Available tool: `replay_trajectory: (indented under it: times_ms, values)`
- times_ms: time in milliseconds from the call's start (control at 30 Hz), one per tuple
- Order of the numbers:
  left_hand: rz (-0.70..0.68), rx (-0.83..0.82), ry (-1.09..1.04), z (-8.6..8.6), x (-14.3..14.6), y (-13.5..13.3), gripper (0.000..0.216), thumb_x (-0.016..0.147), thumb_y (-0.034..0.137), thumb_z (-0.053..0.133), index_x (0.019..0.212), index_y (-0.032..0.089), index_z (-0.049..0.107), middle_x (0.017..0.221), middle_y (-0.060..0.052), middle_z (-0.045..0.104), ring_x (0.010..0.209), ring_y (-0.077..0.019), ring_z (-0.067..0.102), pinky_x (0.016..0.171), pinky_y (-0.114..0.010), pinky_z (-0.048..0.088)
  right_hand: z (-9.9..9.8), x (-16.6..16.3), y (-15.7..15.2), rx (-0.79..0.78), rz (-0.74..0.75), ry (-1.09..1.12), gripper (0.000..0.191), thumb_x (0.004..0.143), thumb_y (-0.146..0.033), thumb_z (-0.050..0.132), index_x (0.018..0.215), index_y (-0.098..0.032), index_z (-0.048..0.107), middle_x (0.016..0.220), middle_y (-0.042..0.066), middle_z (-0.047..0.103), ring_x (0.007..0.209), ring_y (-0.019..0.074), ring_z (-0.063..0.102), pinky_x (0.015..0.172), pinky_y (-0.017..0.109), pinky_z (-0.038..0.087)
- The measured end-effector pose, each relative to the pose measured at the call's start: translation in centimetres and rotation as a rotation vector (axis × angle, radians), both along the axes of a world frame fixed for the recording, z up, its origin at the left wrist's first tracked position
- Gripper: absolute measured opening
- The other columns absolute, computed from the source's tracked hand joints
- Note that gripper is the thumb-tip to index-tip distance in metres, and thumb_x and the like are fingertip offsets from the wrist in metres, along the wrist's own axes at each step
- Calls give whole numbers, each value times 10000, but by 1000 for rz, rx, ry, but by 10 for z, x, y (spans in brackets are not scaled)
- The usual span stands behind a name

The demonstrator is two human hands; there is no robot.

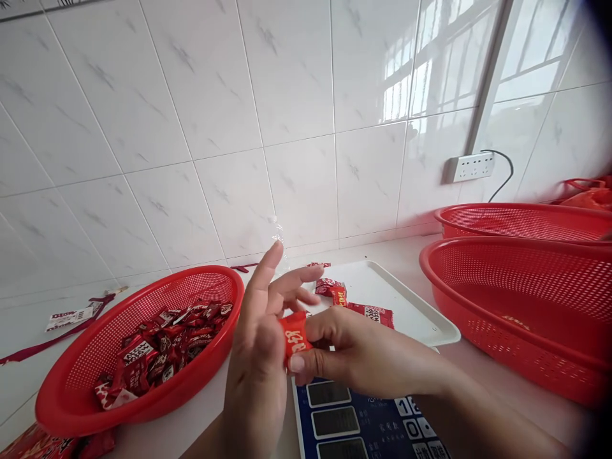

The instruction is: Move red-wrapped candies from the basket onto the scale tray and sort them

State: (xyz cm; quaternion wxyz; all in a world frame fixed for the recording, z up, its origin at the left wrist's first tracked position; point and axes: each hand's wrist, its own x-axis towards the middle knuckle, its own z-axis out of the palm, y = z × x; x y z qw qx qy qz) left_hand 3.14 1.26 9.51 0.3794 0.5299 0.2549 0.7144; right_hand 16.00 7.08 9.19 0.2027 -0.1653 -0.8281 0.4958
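My right hand [354,350] pinches a small red candy packet [295,338] between thumb and fingers. My left hand [261,357] is raised beside it, fingers stretched out and touching the packet's left side. Both hands hover over a digital scale [363,421] with a white tray [411,306]. A few red packets [354,299] lie on the tray. To the left stands a red mesh basket [76,389] holding several red and white candy packets [162,347].
Two large red mesh baskets [526,306] stand at the right, the nearer one almost bare. A white tiled wall with a power strip [471,167] lies behind. Red ribbon [52,338] and a loose wrapper [69,317] lie on the white counter at far left.
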Motion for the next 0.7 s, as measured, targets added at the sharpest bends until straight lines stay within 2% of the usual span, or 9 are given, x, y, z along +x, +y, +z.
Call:
replay_trajectory:
  times_ms: [100,167,200,300,367,433,567,700]
  values:
    - [118,61,74,0,-3,-1,387,845,289,695,1213,375,608,1055,3,723,1065,-157,617,961,-275,475,5,9,5,93,20,-64,349,889,-437,572,660,-176,546,613,-51,457,572,81,399,549,216,349]
    - [185,105,77,1,-3,-3,405,837,160,680,1169,383,613,914,31,729,988,-135,639,973,-281,463,8,16,11,215,-53,-155,333,908,-387,538,646,-183,538,593,-56,413,551,82,339,518,220,302]
    - [209,122,75,1,-2,-4,412,831,131,673,1153,382,615,855,39,723,935,-128,645,963,-282,468,9,19,14,280,-127,-206,325,917,-377,516,655,-187,552,598,-50,439,552,87,349,521,226,300]
    - [252,163,78,2,1,-6,427,813,89,660,1137,363,614,782,41,706,812,-133,645,895,-301,505,6,22,24,493,-415,-401,351,936,-375,456,662,-200,587,631,-9,569,546,112,418,525,255,298]
    - [250,185,86,2,3,-7,434,810,74,649,1143,350,606,778,36,700,766,-142,643,834,-314,531,3,21,30,611,-546,-537,365,940,-327,419,633,-205,574,622,10,606,509,119,423,507,270,266]
    - [232,188,90,2,4,-7,435,810,71,645,1144,346,602,775,32,698,761,-147,643,801,-312,542,1,20,34,661,-594,-625,368,934,-279,397,610,-207,556,603,17,614,476,119,412,494,276,246]
    - [247,173,63,2,7,-8,424,804,74,643,1130,343,612,755,41,687,762,-122,625,848,-269,518,0,17,39,662,-618,-668,368,926,-261,383,617,-205,574,628,36,638,495,129,448,490,280,255]
    - [203,124,19,3,7,-9,397,809,92,649,1110,350,618,747,49,678,734,-114,632,805,-251,533,4,16,35,660,-705,-577,375,919,-283,412,581,-201,552,581,32,606,496,128,456,477,281,263]
